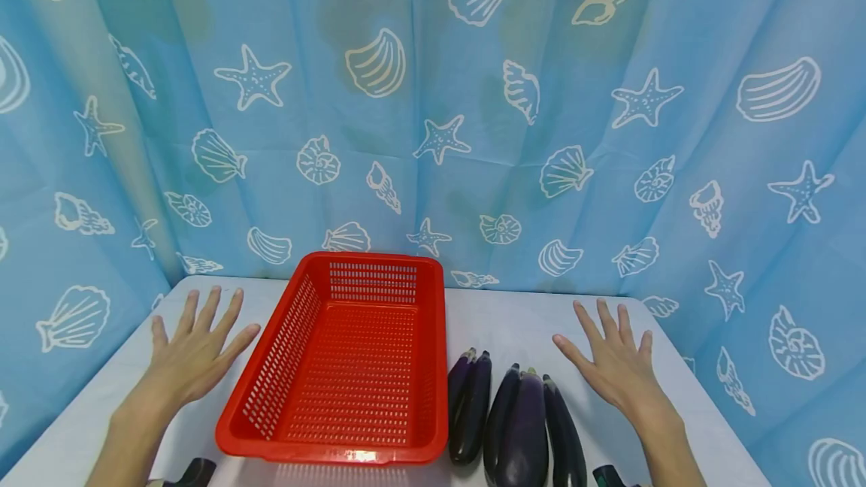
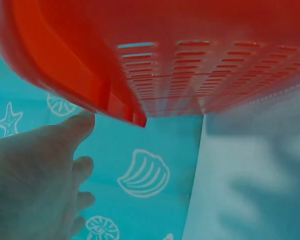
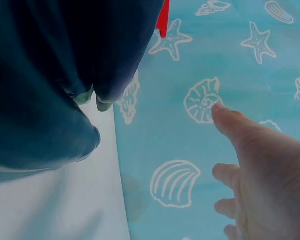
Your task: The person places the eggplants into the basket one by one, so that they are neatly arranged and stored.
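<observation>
A red plastic basket [image 1: 358, 367] with slotted walls stands on the white table, nothing inside it. Several dark purple eggplants [image 1: 524, 427] lie side by side along its right. To the basket's left, my left hand [image 1: 192, 355] is spread with straight fingers and holds nothing. My right hand [image 1: 619, 367] is likewise spread, to the right of the eggplants and apart from them. In the left wrist view the basket's wall [image 2: 210, 75] rises beside the thumb. The right wrist view has eggplants [image 3: 35, 115] close by on the left, away from the fingers.
The white table [image 1: 514, 322] ends at a blue curtain [image 1: 379, 194] printed with white shells and starfish, which hangs behind and along both sides. Dark strapped items [image 1: 196, 472] show near both wrists at the lower edge.
</observation>
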`<state>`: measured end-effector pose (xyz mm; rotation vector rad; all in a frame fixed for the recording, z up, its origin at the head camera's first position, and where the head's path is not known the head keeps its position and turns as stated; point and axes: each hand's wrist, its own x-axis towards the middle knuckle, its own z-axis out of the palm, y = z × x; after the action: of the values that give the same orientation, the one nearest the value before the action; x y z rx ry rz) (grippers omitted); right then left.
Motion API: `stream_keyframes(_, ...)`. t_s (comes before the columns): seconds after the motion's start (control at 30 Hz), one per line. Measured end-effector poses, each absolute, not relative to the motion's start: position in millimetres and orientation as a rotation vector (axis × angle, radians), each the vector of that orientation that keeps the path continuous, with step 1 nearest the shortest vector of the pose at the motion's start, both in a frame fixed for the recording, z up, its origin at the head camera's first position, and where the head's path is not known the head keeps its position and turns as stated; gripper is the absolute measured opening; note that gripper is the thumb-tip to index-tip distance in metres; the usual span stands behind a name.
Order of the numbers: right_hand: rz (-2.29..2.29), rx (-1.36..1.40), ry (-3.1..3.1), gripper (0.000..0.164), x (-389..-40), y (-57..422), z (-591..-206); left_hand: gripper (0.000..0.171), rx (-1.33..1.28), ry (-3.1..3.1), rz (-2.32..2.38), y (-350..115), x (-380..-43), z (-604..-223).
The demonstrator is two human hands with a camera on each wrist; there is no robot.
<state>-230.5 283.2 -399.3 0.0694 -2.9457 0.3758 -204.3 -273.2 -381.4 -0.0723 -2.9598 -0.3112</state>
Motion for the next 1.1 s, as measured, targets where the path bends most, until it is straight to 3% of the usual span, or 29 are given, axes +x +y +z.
stream_keyframes(0.6,0.654,0.149,-3.240,0.090,-221.3,278.1,-387.5,0.085,-0.211,-2.978,-0.798,-264.4,-205.9,-372.7)
stream_keyframes(1.1,1.245,-0.075,-3.336,0.086,-199.7,245.1,-372.8,0.077,-0.313,-3.016,-0.937,-261.3,-210.0,-378.8)
